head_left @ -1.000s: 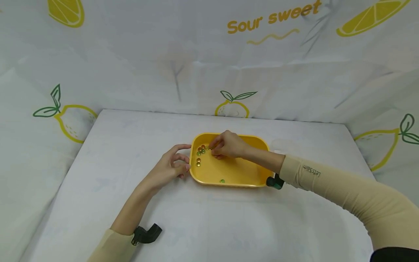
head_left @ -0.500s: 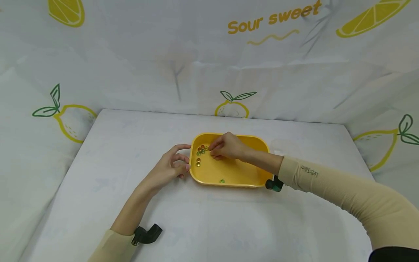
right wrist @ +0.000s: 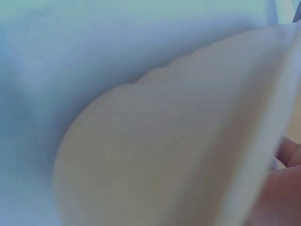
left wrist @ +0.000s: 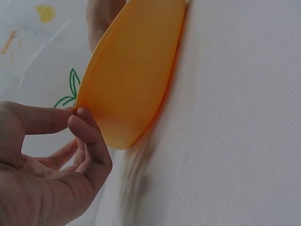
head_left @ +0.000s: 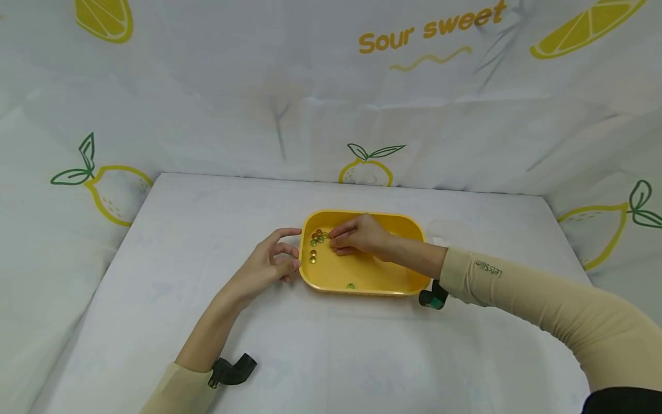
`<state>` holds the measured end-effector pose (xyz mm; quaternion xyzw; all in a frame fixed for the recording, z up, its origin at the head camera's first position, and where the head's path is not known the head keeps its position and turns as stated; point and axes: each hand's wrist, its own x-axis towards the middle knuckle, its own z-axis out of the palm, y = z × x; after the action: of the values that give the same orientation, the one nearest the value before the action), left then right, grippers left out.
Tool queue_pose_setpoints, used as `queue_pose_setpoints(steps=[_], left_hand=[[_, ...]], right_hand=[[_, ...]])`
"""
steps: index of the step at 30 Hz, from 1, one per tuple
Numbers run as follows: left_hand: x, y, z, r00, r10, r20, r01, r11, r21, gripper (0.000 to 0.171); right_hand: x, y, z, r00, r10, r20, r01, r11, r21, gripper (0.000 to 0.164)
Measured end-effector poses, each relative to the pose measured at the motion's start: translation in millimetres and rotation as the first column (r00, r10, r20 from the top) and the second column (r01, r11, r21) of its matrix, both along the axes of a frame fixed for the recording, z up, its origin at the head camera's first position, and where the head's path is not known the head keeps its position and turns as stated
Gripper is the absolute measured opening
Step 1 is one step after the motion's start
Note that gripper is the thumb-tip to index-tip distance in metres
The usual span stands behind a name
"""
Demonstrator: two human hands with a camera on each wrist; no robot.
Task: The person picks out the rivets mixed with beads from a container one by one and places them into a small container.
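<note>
A yellow tray (head_left: 372,279) lies on the white table. In its left part sits a cluster of small glass marbles, orange marbles (head_left: 316,234) and green marbles (head_left: 316,241), with two amber marbles (head_left: 312,256) below. One green marble (head_left: 351,286) lies alone by the near wall. My right hand (head_left: 362,234) reaches into the tray, thumb and fingertips close together just right of the cluster; whether a marble is between them is too small to tell. My left hand (head_left: 274,259) touches the tray's left rim from outside with loosely bent fingers, also seen in the left wrist view.
White table surface (head_left: 331,356) surrounds the tray. A white lemon-printed sheet (head_left: 207,103) hangs behind and at the sides. Dark wrist cameras (head_left: 233,370) are on both forearms. The right wrist view shows mostly the tray wall (right wrist: 131,155).
My right hand has drawn back slightly toward the near right, and its fingertips sit a little farther from the cluster's edge. The left hand and tray have stayed in place.
</note>
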<state>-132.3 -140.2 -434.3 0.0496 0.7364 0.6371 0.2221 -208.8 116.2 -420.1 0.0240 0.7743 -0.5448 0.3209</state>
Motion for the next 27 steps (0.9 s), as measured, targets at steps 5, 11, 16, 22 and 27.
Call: queue_pose_setpoints(steps=[5, 11, 16, 22, 27], left_hand=[[0.1, -0.7, -0.9, 1.0, 0.001, 0.001, -0.001, 1.0, -0.006, 0.067], [0.0, -1.7, -0.3, 1.0, -0.003, 0.003, 0.003, 1.0, -0.003, 0.068], [-0.4, -2.0, 0.2, 1.0, -0.005, 0.004, 0.005, 1.0, 0.002, 0.068], [-0.9, -1.4, -0.2, 1.0, -0.005, 0.008, 0.005, 1.0, 0.004, 0.068], [-0.5, -1.1, 0.1, 1.0, -0.006, 0.009, 0.006, 1.0, 0.004, 0.067]], right_hand=[[-0.9, -0.8, -1.1, 0.998, -0.028, 0.059, 0.03, 0.999, -0.038, 0.027], [-2.5, 0.3, 3.0, 0.994, -0.026, 0.104, 0.032, 0.997, -0.064, 0.028], [-5.0, 4.5, 8.3, 0.994, -0.002, 0.109, 0.011, 0.997, -0.082, 0.03], [-4.2, 12.7, 18.4, 0.996, 0.026, 0.08, -0.019, 0.996, -0.083, 0.032], [-1.4, 23.5, 31.6, 0.998, 0.05, 0.023, -0.049, 0.997, -0.058, 0.034]])
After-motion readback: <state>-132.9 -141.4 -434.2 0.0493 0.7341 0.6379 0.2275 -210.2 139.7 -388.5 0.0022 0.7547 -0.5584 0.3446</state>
